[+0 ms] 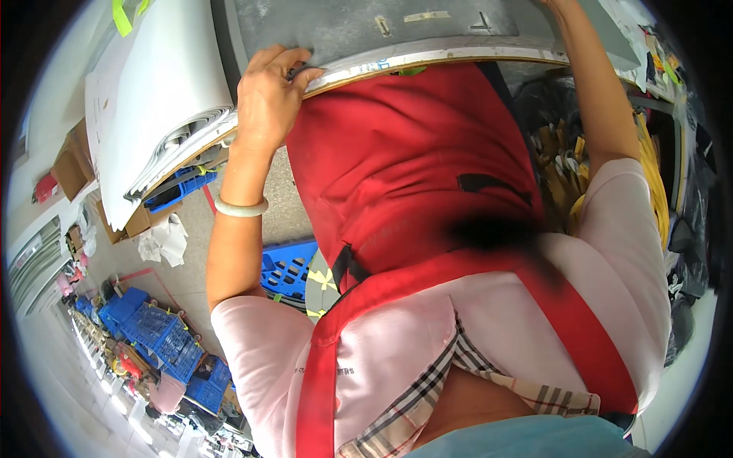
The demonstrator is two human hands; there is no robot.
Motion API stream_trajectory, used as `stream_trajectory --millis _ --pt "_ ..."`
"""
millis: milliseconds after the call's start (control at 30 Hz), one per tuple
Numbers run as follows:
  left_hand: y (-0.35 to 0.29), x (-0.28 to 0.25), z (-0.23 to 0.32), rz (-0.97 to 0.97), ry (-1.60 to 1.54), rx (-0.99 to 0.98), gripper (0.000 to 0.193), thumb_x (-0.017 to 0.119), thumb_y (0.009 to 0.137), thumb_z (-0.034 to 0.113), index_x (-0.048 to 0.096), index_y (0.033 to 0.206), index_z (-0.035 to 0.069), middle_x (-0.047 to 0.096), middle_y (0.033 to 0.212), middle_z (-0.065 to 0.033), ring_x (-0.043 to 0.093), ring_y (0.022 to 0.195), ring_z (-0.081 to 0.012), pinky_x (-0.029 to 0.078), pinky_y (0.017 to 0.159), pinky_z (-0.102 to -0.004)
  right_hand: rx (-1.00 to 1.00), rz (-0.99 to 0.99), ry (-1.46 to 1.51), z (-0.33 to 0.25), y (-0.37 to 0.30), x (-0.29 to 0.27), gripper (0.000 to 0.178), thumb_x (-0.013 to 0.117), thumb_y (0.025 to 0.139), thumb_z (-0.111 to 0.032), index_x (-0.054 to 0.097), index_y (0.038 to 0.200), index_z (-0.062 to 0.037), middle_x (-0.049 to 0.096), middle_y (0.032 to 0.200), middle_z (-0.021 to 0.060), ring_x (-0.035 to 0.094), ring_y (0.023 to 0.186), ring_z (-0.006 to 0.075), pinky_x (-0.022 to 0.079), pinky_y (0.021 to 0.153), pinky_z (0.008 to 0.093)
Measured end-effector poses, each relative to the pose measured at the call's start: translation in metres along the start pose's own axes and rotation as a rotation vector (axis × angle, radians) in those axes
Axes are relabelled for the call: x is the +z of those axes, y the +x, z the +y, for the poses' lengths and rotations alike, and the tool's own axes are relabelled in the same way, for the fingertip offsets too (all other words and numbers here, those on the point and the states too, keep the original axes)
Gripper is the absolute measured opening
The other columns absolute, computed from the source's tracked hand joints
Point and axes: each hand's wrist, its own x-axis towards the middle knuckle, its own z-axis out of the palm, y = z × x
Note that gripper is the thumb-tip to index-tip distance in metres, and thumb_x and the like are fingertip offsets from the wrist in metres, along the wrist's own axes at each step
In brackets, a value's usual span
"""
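Note:
My left hand point(269, 95) is at the near edge of a worktable point(427, 57), its fingers curled and its thumb bent toward them. A small dark bit shows between thumb and fingers, too little to name. Under the fingertips lies a dark grey sheet or mat point(336, 27) covering the tabletop, with a few tan strips and a black L-shaped mark on it. My right hand point(560, 3) reaches to the far right of the table. Only its wrist end shows at the upper border; the fingers are cut off.
Left of my left hand lies a thick white roll of sheet material point(164, 84), overhanging the table. Blue plastic crates point(164, 336) stand on the floor to the left, another crate point(286, 269) close beside me. Yellow strips point(649, 183) hang beneath the table's right end.

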Motion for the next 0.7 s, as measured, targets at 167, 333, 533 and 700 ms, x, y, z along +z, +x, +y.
stream_trajectory --millis 167,333,533,700 --pt "0.0 0.002 0.0016 0.007 -0.002 0.0 0.025 0.084 0.08 0.014 0.075 0.1 0.001 0.072 0.095 -0.0122 0.071 0.085 -0.0259 0.056 0.077 -0.0361 0.046 -0.008 0.058 -0.0009 -0.0007 -0.0012 0.013 0.077 0.09 -0.014 0.068 0.086 -0.0055 0.062 0.078 0.0005 0.053 0.07 0.0102 0.043 0.064 0.0278" --pt "0.0007 0.0027 0.0031 0.011 -0.004 0.001 0.025 0.084 0.081 0.014 0.076 0.1 0.001 0.072 0.095 -0.012 0.071 0.086 -0.0264 0.056 0.077 -0.0362 0.012 0.018 0.035 0.0065 0.0021 -0.0023 0.013 0.077 0.089 -0.016 0.07 0.088 -0.0041 0.064 0.079 0.0019 0.055 0.071 0.011 0.044 0.065 0.0284" --pt "0.0018 0.0037 0.0026 0.006 0.01 0.019 0.024 0.083 0.082 0.015 0.076 0.1 0.001 0.072 0.095 -0.0129 0.071 0.086 -0.0281 0.055 0.078 -0.0367 -0.009 0.076 -0.118 0.0053 -0.0023 -0.0008 0.017 0.077 0.088 -0.02 0.073 0.09 -0.0031 0.069 0.082 0.004 0.059 0.076 0.0145 0.047 0.068 0.032" --pt "-0.0009 0.0035 0.0033 0.01 0.004 -0.009 0.023 0.083 0.083 0.012 0.076 0.102 0.001 0.071 0.094 -0.0132 0.07 0.084 -0.0272 0.055 0.075 -0.0362 -0.051 0.127 -0.331 0.0028 0.0022 0.0054 0.025 0.079 0.086 -0.027 0.075 0.091 -0.0035 0.074 0.087 0.0099 0.066 0.079 0.0219 0.051 0.073 0.0375"
